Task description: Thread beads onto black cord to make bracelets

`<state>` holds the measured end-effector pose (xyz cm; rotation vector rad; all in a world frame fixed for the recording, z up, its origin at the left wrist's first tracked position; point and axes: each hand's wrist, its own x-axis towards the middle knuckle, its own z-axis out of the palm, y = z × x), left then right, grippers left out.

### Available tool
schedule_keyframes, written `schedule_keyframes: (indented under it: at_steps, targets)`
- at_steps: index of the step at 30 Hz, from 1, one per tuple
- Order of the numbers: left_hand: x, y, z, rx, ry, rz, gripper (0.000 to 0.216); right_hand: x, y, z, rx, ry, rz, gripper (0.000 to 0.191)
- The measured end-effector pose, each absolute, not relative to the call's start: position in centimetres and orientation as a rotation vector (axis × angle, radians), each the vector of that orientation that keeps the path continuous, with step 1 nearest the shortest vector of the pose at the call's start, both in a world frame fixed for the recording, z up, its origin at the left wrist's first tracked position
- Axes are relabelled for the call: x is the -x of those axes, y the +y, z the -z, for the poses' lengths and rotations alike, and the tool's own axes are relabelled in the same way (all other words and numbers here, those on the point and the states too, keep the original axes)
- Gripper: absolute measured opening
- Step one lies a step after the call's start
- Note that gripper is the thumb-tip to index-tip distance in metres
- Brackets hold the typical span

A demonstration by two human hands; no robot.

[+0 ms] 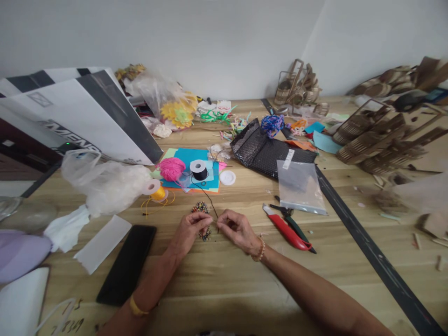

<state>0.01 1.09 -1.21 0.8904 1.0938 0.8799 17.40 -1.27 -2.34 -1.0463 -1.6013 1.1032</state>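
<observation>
My left hand [189, 231] is closed in a pinch, and what sits between its fingertips is too small to make out. Small multicoloured beads [200, 206] lie behind and beneath those fingers, partly hidden by them. A thin black cord [210, 199] runs from a spool of black cord [199, 171] down to my right hand [238, 229], which pinches it just across from the left fingertips. The spool stands on blue paper [189, 155], beside a pink yarn ball [171, 168] and a small white round lid [227, 178].
A spool of yellow cord [156, 190], a black phone [126, 265] and a plastic bag [112, 186] lie leftward. Red-handled pruning shears [289, 231], a clear zip bag [301, 186] and a black bubble mailer [261, 149] lie rightward. Small wooden buckets [362, 144] stand far right.
</observation>
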Motion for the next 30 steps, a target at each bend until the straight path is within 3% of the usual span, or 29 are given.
schedule_keyframes:
  at_steps: [30]
  targets:
    - [0.02,0.99,0.72,-1.131,1.126,-0.815,0.019,-17.38,-1.22,2.88,1.063,-1.581,-1.154,0.021]
